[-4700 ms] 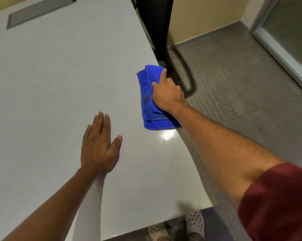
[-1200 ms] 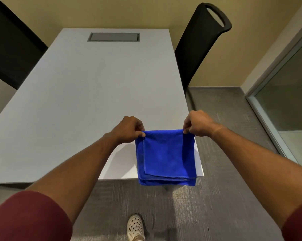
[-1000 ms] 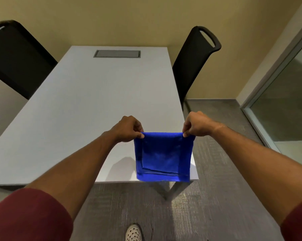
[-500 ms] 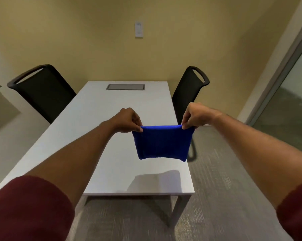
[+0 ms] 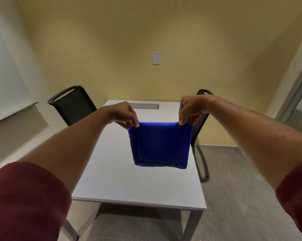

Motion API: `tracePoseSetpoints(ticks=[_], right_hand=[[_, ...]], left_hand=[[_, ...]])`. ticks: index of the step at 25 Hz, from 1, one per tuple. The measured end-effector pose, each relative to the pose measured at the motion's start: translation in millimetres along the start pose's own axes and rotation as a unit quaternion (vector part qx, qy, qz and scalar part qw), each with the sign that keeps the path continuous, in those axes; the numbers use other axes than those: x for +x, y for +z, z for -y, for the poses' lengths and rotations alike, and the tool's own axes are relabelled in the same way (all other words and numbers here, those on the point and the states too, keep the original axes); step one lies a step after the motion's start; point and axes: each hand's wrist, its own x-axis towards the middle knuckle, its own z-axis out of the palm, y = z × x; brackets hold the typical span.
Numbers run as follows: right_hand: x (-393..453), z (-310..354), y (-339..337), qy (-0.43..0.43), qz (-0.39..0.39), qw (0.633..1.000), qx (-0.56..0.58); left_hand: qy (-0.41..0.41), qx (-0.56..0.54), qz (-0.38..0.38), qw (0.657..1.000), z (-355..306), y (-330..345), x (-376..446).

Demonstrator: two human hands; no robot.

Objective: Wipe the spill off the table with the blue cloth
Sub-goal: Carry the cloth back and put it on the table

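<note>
While both hands pinch it, the blue cloth (image 5: 159, 145) hangs folded above the table (image 5: 138, 185).
Left hand (image 5: 124, 113) and right hand (image 5: 190, 108) grip only corners; a slip could unfold it.

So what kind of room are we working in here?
Probably a small office meeting room: a long white table with a grey cable hatch, two black chairs beside it, and a glass partition on the right.

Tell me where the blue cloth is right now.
The blue cloth hangs mid-view above the table, pinched at its top corners by the left hand and right hand.
</note>
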Motion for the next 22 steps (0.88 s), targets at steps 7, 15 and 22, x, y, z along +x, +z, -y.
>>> tracePoseSetpoints(ticks=[7,15,22], right_hand=[[17,77,1,-0.035,-0.03,0.999,-0.011],[76,190,33,-0.048,-0.039,0.998,0.002],[140,281,70,-0.058,-0.046,0.997,0.017]], left_hand=[[-0.027,-0.004,-0.027,0.999,38,-62,-28],[-0.048,0.008,-0.055,0.997,132,-148,-43],[-0.055,0.027,-0.063,0.996,225,-216,-34]])
